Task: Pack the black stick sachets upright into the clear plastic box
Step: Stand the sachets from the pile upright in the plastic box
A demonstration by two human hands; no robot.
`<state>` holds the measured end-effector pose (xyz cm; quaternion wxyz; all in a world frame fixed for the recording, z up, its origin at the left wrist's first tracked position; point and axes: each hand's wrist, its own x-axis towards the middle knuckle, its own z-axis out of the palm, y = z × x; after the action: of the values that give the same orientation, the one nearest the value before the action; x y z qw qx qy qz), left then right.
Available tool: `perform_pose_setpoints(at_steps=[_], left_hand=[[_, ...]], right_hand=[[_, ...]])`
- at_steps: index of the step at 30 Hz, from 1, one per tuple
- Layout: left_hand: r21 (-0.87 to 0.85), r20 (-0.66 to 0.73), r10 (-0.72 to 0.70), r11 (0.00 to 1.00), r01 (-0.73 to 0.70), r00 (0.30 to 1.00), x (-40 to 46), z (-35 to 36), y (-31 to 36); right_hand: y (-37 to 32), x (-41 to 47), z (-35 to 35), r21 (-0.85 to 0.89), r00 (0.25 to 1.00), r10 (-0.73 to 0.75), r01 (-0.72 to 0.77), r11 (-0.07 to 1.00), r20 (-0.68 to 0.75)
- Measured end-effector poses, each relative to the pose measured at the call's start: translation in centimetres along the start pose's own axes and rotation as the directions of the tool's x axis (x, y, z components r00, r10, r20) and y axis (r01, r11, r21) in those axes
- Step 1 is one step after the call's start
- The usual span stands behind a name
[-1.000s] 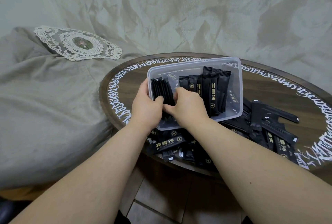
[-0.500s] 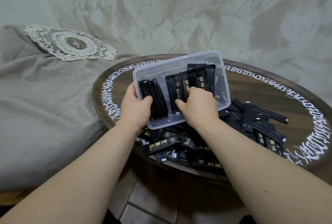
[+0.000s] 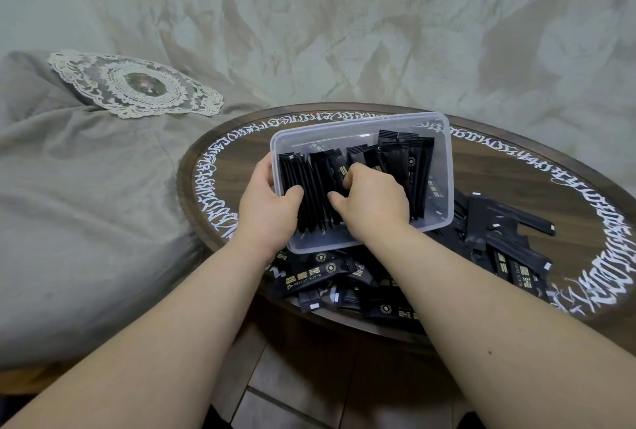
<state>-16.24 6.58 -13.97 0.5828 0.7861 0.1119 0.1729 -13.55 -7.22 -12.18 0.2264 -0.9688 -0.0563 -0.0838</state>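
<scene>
Head cam: your round table (image 3: 516,187) is the biggest thing here, w/ the clear plastic box (image 3: 444,167) tipped up toward you on a heap of loose sachets (image 3: 509,256). Biggest risk imo: the box is only propped on that pile, so if your left hand (image 3: 266,208) lets go of the near-left wall (thumb inside, fingers outside, curled round the rim) it prob slides or tips. Next risk: the packed sachets (image 3: 406,167) aren't tight, there's still a gap at the right wall, so they can fan over. Right hand (image 3: 375,198) is curled down in the box among the sticks, can't tell if it's actually pinching any. Sticks' long axis runs floor-to-rim, tops pointing at the open side, row leaning a bit
</scene>
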Motion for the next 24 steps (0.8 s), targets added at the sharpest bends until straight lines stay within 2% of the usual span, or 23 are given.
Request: perform_pose_setpoints(at_steps=[5,13,15,20,24], left_hand=[[-0.007,-0.019,-0.023,1.000,0.023,1.000,0.1,-0.3,-0.2],[-0.026,-0.006,-0.044,0.999,0.044,0.999,-0.1,-0.3,0.1],[-0.033,-0.006,-0.044,0.998,0.044,0.999,-0.1,-0.3,0.1],[-0.030,-0.011,-0.043,0.999,0.042,0.999,0.1,-0.4,0.0],[-0.029,-0.015,-0.034,0.999,0.034,0.999,0.2,-0.3,-0.2]], right_hand=[[0.4,0.0,-0.1,-0.007,0.997,0.006,-0.007,1.000,-0.076],[0.1,0.1,0.2,-0.027,0.996,0.091,-0.091,0.996,0.001],[0.1,0.1,0.2,-0.008,0.998,0.065,-0.065,0.998,-0.003],[-0.2,-0.2,1.0,0.101,0.991,-0.120,0.113,0.988,0.062],[0.2,0.2,0.7,0.148,0.999,0.009,-0.002,0.989,-0.042]])
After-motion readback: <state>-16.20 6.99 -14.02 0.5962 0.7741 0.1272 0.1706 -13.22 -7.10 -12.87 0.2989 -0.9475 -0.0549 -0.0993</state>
